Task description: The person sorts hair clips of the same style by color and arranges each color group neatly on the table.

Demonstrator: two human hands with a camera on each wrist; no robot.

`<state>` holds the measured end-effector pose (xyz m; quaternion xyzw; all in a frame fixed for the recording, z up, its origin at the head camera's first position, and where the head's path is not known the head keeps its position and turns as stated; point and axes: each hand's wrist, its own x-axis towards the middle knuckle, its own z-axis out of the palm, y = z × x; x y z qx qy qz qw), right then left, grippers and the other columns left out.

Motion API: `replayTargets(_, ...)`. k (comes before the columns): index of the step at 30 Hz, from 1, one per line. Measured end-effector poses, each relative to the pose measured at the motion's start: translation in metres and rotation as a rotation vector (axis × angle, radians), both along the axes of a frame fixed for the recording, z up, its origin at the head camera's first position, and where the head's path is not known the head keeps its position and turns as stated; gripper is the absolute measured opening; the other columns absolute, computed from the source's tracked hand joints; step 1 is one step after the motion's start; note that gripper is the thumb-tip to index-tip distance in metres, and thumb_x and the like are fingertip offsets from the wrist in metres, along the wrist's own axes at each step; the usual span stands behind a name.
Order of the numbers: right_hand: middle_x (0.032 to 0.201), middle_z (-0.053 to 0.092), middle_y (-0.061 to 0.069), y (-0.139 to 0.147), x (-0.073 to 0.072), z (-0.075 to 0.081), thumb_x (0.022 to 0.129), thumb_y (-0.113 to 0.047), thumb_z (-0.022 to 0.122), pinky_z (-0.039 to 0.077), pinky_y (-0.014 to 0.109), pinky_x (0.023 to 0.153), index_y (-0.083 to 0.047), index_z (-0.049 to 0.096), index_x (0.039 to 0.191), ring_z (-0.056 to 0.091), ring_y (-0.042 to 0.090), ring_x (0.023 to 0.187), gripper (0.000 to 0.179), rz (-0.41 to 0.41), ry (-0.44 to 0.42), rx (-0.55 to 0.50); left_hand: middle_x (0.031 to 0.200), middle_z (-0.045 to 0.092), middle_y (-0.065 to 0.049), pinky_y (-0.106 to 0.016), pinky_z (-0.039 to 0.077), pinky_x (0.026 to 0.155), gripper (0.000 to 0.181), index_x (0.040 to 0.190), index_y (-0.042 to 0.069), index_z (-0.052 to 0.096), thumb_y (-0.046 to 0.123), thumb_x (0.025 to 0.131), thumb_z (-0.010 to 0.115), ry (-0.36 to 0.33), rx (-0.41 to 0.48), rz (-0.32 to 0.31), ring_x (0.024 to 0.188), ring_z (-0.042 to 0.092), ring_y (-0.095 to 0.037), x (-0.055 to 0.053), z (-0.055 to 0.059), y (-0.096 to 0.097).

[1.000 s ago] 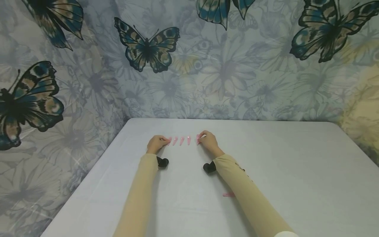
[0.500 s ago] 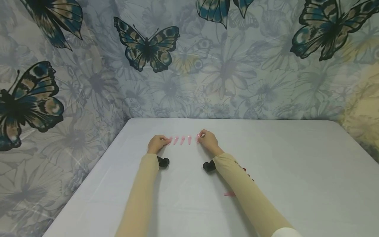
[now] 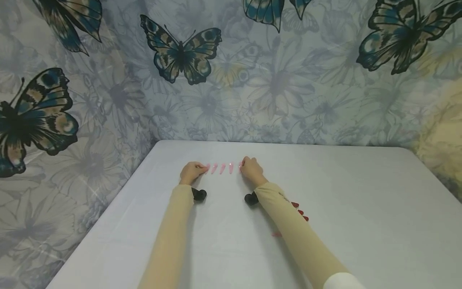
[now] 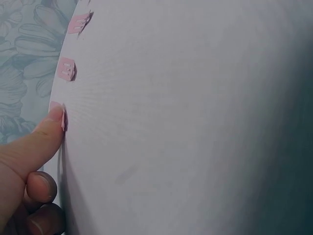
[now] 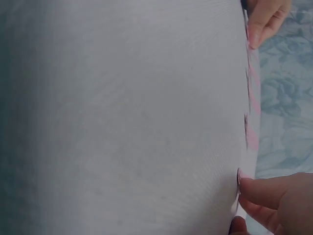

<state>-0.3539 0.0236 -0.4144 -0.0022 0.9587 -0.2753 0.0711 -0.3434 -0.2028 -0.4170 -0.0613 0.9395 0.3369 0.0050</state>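
Observation:
Pink teardrop-shaped hair clips lie in a row towards the back of the white table; three of them, including the middle clip (image 3: 222,168), lie between the hands. At the row's left end my left hand (image 3: 191,173) holds the leftmost clip (image 3: 207,168) with thumb and finger. The left wrist view shows the thumb (image 4: 46,129) on that clip, and a neighbouring clip (image 4: 67,69) with slits beyond it. My right hand (image 3: 253,171) pinches the rightmost clip (image 3: 240,165), partly covered by the fingers. In the right wrist view the right thumb and finger (image 5: 264,193) meet at its edge.
Several red clips (image 3: 300,212) lie just right of the right forearm. Another pink clip (image 3: 276,234) is partly hidden under that sleeve. The white table (image 3: 361,192) reaches back to a butterfly-print cloth (image 3: 180,112).
My right hand has shifted slightly left with its fingers turned over the end clip. The right forearm has moved left, showing more of the red clips. The left hand stays at its clip.

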Motion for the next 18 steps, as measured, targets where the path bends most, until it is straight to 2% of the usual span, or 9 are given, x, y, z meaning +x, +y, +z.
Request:
replayTargets(3, 0.118, 0.052, 0.018, -0.0012, -0.0001, 0.0013, 0.097, -0.013, 0.051, 0.047, 0.046, 0.09, -0.004, 0.057, 0.112, 0.054, 0.029, 0.102, 0.018, -0.011, -0.003, 0.005, 0.121, 0.068, -0.013, -0.024, 0.039, 0.071, 0.031, 0.105, 0.007, 0.074, 0.034, 0.09, 0.069, -0.005, -0.004, 0.0, 0.087, 0.055, -0.02, 0.0002, 0.0011, 0.0016)
replayTargets(7, 0.119, 0.052, 0.018, -0.001, 0.0014, 0.001, 0.097, -0.013, 0.051, 0.047, 0.047, 0.091, -0.004, 0.056, 0.114, 0.055, 0.03, 0.104, 0.019, -0.021, -0.007, -0.001, 0.122, 0.068, -0.013, -0.024, 0.038, 0.072, 0.03, 0.104, 0.007, 0.074, 0.034, 0.09, 0.069, -0.014, -0.004, 0.004, 0.09, 0.056, -0.02, 0.0002, 0.0002, 0.0029)
replayTargets(10, 0.12, 0.052, 0.019, -0.0008, 0.0033, 0.0026, 0.097, -0.014, 0.052, 0.047, 0.047, 0.091, -0.004, 0.057, 0.114, 0.055, 0.03, 0.105, 0.02, -0.028, -0.009, -0.015, 0.119, 0.068, -0.012, -0.021, 0.033, 0.067, 0.029, 0.103, 0.007, 0.074, 0.033, 0.091, 0.069, -0.018, 0.001, 0.007, 0.083, 0.05, -0.017, 0.0006, 0.0004, 0.0035)
replayTargets(18, 0.118, 0.052, 0.019, -0.0029, 0.0048, 0.0055, 0.095, -0.014, 0.053, 0.046, 0.047, 0.092, -0.005, 0.058, 0.11, 0.055, 0.029, 0.1, 0.018, -0.04, -0.005, -0.038, 0.118, 0.068, -0.012, -0.023, 0.034, 0.069, 0.029, 0.103, 0.008, 0.074, 0.033, 0.09, 0.069, -0.018, -0.003, 0.016, 0.083, 0.05, -0.017, 0.001, 0.0009, 0.0027)
